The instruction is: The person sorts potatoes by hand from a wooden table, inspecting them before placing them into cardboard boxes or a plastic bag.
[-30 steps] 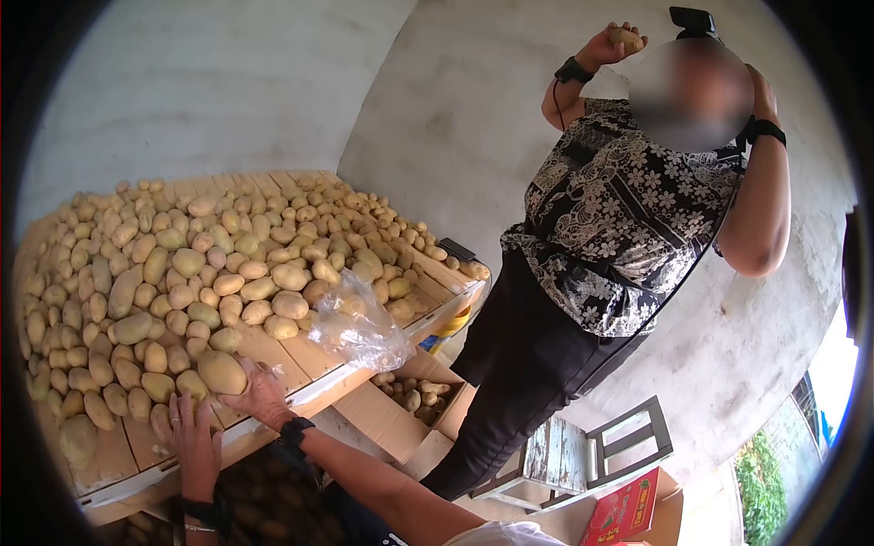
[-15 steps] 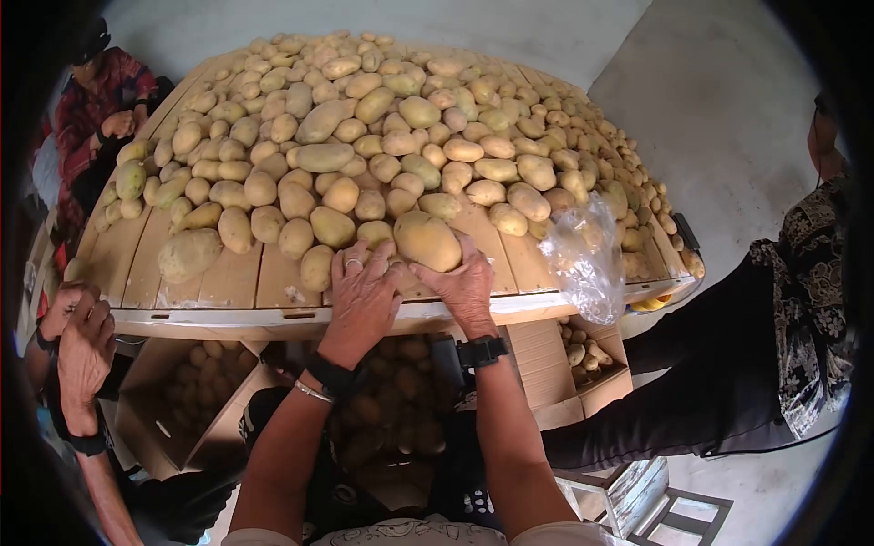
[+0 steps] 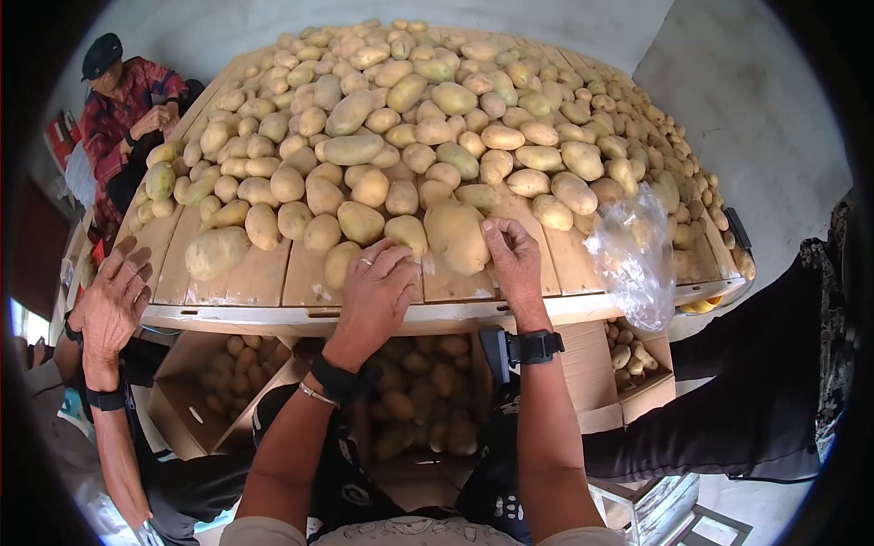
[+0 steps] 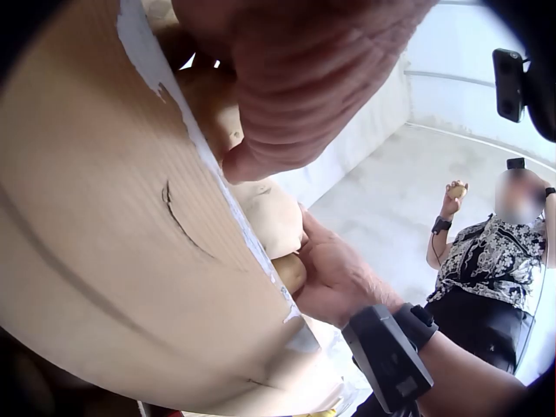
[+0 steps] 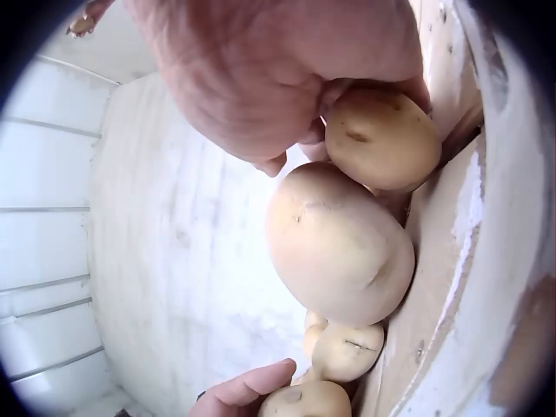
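Note:
A large pale potato sits near the front edge of the wooden table between my two hands. Just right of it, my right hand has its fingers bent, the thumb side close against the large potato. A smaller potato is held under that palm, as the right wrist view shows; the hand covers it from above. On the other side, my left hand rests at the edge, fingers relaxed and reaching to a yellowish potato. Its thumb extends over the potatoes in the left wrist view.
Many potatoes cover the slatted table. A clear plastic bag hangs over the front edge at right. Cardboard boxes of potatoes stand below. Another person's hand is at left; a seated person is farther back.
The head view has swung from the right round to the table. My right fingers have bent more beside the large potato, which has turned. The neighbouring person's hands at left have moved apart.

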Available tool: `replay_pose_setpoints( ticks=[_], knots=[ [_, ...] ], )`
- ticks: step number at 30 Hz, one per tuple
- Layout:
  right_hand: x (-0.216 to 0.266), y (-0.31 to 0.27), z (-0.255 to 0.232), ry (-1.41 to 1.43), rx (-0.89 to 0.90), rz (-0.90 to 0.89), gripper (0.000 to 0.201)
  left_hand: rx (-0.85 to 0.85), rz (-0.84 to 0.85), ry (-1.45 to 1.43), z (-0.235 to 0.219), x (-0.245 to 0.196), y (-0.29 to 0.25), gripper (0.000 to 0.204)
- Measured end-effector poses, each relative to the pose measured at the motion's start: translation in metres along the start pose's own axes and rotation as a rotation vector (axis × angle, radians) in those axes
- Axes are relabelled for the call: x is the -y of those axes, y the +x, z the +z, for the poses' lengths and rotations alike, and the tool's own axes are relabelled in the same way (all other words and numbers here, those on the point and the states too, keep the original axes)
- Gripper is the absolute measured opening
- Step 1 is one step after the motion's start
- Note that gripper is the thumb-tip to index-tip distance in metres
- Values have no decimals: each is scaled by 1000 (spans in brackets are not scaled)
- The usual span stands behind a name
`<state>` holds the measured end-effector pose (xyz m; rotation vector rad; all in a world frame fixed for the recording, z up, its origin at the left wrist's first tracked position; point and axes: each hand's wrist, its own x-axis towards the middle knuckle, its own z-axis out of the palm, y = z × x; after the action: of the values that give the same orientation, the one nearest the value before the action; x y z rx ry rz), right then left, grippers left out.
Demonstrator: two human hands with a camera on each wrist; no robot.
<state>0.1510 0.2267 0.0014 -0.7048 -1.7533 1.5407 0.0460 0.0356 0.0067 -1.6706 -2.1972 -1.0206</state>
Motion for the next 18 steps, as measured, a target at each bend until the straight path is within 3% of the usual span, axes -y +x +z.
replay_pose_setpoints(
  ticks=[3, 5, 6, 9, 11, 14, 15, 16, 17, 18],
  knots=[
    [-3, -4, -4, -42, 24, -25, 27, -118, -64, -92, 1, -2, -2, 31],
    [-3, -1, -9, -254, -45, -188, 27, -170, -29, -98, -4, -4, -1, 33],
    [0, 0, -15, -304, 24, -91, 26, -223, 5, -96, -11, -3, -2, 36],
    [4, -2, -24, -353, 109, -35, 28, -359, -38, 17, -27, 11, -2, 31],
    [9, -3, -35, -349, 238, 31, 32, -468, -129, -107, -29, 23, -4, 26],
    [17, -10, -36, -436, 399, 19, 44, -334, -198, -120, -33, 37, -11, 25],
    [22, -13, -32, -472, 392, 97, 44, -176, -160, -16, -35, 39, -14, 27],
    [14, -15, -28, -587, 324, -41, 44, -23, -115, 82, -33, 41, -16, 29],
    [9, -14, -25, -701, 253, -194, 43, -13, -127, 76, -30, 44, -18, 29],
    [6, -13, -26, -704, 264, -185, 43, -22, -54, 96, -28, 45, -18, 29]
  ],
)
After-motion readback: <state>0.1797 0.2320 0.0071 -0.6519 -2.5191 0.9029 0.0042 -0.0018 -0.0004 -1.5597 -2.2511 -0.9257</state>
